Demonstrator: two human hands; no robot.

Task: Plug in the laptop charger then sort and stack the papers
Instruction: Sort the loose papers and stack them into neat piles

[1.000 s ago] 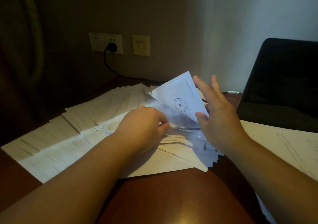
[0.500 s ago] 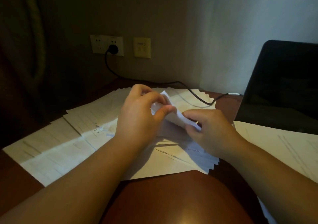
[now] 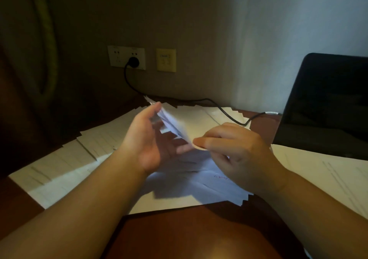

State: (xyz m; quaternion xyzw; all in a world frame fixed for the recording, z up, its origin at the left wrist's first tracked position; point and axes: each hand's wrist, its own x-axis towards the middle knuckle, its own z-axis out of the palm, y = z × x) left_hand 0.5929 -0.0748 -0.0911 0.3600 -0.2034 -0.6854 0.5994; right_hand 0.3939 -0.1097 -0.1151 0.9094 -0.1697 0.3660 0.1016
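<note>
Right hand [image 3: 237, 151] pinches lower corner of raised sheet [image 3: 175, 126] between thumb and forefinger. Left hand [image 3: 148, 137] open, fingers straight, flat against sheet's left face. Fanned papers [image 3: 99, 141] on table [image 3: 179, 235] beneath both hands. Charger plug [image 3: 133, 62] seated in wall socket [image 3: 127, 56] (cable [image 3: 225, 112] beyond fingertips, running toward laptop [image 3: 326, 103]).

Brown table [image 3: 179, 237], fanned papers [image 3: 103, 139], black laptop [image 3: 326, 107], cable [image 3: 229, 113]

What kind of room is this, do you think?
Probably a hotel room or small office, at a desk against the wall. A laptop stands on a brown wooden desk covered with papers, and its charger plug sits in a wall socket beside a dark curtain.
</note>
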